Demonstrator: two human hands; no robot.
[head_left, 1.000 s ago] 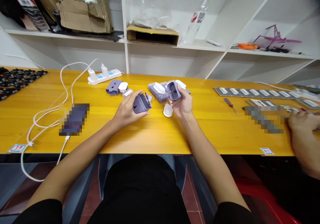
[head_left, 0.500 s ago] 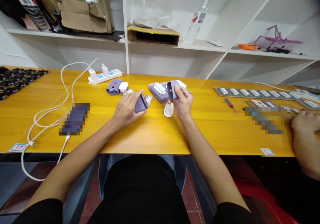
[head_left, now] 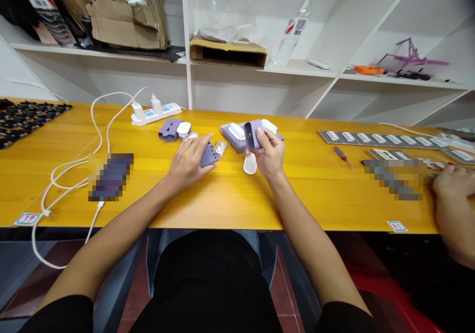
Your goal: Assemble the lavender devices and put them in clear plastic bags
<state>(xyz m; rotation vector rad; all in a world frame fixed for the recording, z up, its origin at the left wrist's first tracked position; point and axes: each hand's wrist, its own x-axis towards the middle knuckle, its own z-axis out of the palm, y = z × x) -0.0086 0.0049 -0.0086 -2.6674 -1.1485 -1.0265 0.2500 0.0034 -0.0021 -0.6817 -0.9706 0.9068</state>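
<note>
My left hand (head_left: 188,162) is closed around a purple-grey plastic housing (head_left: 209,156), its inner side facing right. A tangle of thin wires (head_left: 220,147) lies at its right end; where they attach cannot be made out. Between thumb and fingers, my right hand (head_left: 270,156) grips a hollow purple plastic shell (head_left: 253,135), its opening toward the left. A white rounded cover (head_left: 250,164) is just below the shell, beside my right fingers; whether they touch it is unclear. Behind lies another purple housing (head_left: 227,131) with a white oval part (head_left: 236,129) on it.
Left of my hands are a purple piece (head_left: 169,130), a white round part (head_left: 183,129), a power strip (head_left: 158,114) and a phone (head_left: 113,177) with a white cable. At right lie a screwdriver (head_left: 343,157), a metal strip (head_left: 378,139) and a co-worker's hand (head_left: 454,179).
My right hand has shifted slightly left with the purple shell, turning its opening more into view. The housing in my left hand has tilted a little, showing more of its inside.
</note>
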